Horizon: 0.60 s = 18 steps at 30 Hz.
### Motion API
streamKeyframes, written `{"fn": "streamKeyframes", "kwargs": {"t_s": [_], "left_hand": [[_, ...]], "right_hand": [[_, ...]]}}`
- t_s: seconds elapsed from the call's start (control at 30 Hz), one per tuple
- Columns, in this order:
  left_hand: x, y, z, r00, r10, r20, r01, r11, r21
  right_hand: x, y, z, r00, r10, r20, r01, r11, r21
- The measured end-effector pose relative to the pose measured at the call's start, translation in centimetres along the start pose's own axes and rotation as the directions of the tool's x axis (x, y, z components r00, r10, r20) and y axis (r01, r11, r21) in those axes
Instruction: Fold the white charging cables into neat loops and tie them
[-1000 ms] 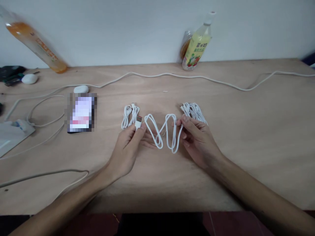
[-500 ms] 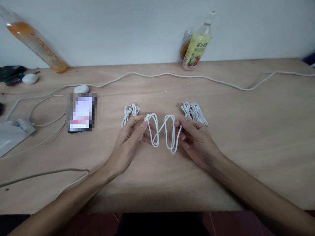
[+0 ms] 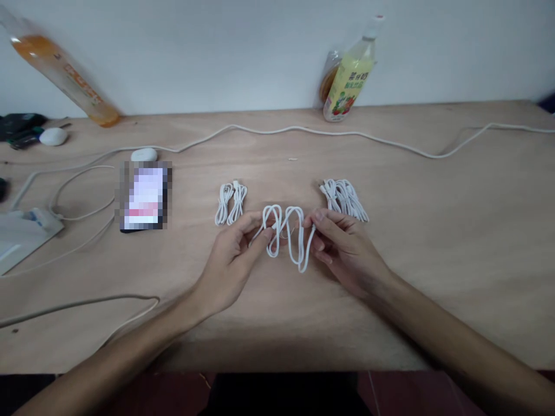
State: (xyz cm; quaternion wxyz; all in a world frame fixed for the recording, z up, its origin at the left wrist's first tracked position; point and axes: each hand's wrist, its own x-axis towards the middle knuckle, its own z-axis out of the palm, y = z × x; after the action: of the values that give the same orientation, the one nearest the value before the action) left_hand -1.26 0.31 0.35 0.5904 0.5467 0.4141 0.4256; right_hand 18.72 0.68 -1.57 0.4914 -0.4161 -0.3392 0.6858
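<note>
A white charging cable (image 3: 299, 242), bent into loose loops, hangs between my two hands above the table. My left hand (image 3: 234, 254) pinches its left loops between thumb and fingers. On the other side, my right hand (image 3: 342, 242) grips an end of the same cable with thumb and forefinger. Just beyond the left hand lie two folded white cables (image 3: 230, 203), side by side. Past the right hand is a bunch of similar folded white cables (image 3: 346, 199), its near edge close to my fingers.
A long white cord (image 3: 299, 129) runs across the back of the wooden table (image 3: 455, 242). At left are a phone (image 3: 145, 199), a white earbud case (image 3: 144, 155) and a white power strip (image 3: 26, 237). An orange drink bottle (image 3: 65, 81) and a yellow drink bottle (image 3: 350, 81) stand by the wall.
My left hand has shifted right, closer to my right hand, and its thumb now presses on the loops. The cable's loops have drawn nearer together. My right hand has barely moved.
</note>
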Motion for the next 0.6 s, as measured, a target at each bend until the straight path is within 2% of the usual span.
{"fn": "streamKeyframes", "kwargs": {"t_s": [0.1,0.23,0.43,0.6], "left_hand": [[-0.07,-0.44,-0.07,1.000,-0.015,-0.001,0.015,1.000,-0.010],[-0.14,-0.65,-0.28,0.999,-0.017,-0.049,0.021,0.996,0.081],[-0.48,-0.31,-0.36,0.991,0.111,-0.073,-0.079,0.933,0.352],[-0.89,-0.60,-0.25,0.994,0.096,-0.056,-0.073,0.941,0.330]], "right_hand": [[-0.02,0.01,0.14,1.000,-0.001,0.006,0.001,1.000,-0.007],[-0.03,0.04,0.13,1.000,-0.001,-0.016,0.001,1.000,-0.019],[-0.09,0.07,0.28,0.999,-0.019,-0.027,0.018,0.999,-0.031],[-0.02,0.23,0.19,1.000,-0.001,-0.020,0.001,1.000,-0.007]]}}
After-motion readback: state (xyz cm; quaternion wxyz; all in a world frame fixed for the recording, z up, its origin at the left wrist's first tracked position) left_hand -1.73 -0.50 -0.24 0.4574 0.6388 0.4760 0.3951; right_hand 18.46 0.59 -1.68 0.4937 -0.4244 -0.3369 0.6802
